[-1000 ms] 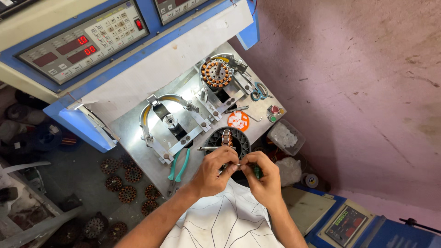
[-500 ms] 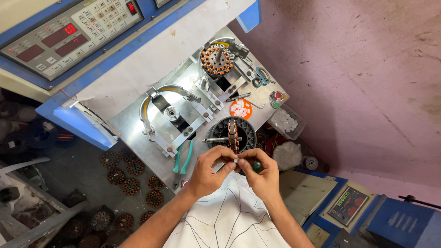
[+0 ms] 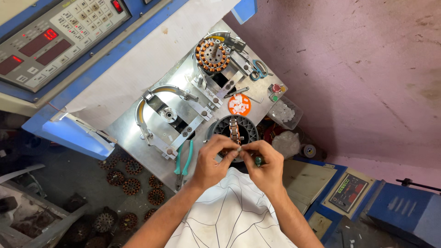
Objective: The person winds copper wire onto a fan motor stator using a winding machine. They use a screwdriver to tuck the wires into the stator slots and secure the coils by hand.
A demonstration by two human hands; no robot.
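Both the left hand (image 3: 212, 160) and the right hand (image 3: 265, 164) are pinching 1 small white insulating slip (image 3: 239, 149) over the black round stator (image 3: 235, 131); an orange round lid (image 3: 239, 104) is lying nearby on the steel counter (image 3: 133, 133).

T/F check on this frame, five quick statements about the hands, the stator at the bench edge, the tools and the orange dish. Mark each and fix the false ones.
1. Both hands meet over the black ring-shaped stator at the bench edge. True: the left hand and right hand pinch something small together above it.
2. The orange dish is empty. False: it holds small white pieces.
3. A copper-wound stator sits on the far fixture. True.
4. The green-handled pliers are in the left hand. False: they lie on the metal plate, beside that hand.
5. The scissors lie on the floor. False: they rest on the plate's far corner.
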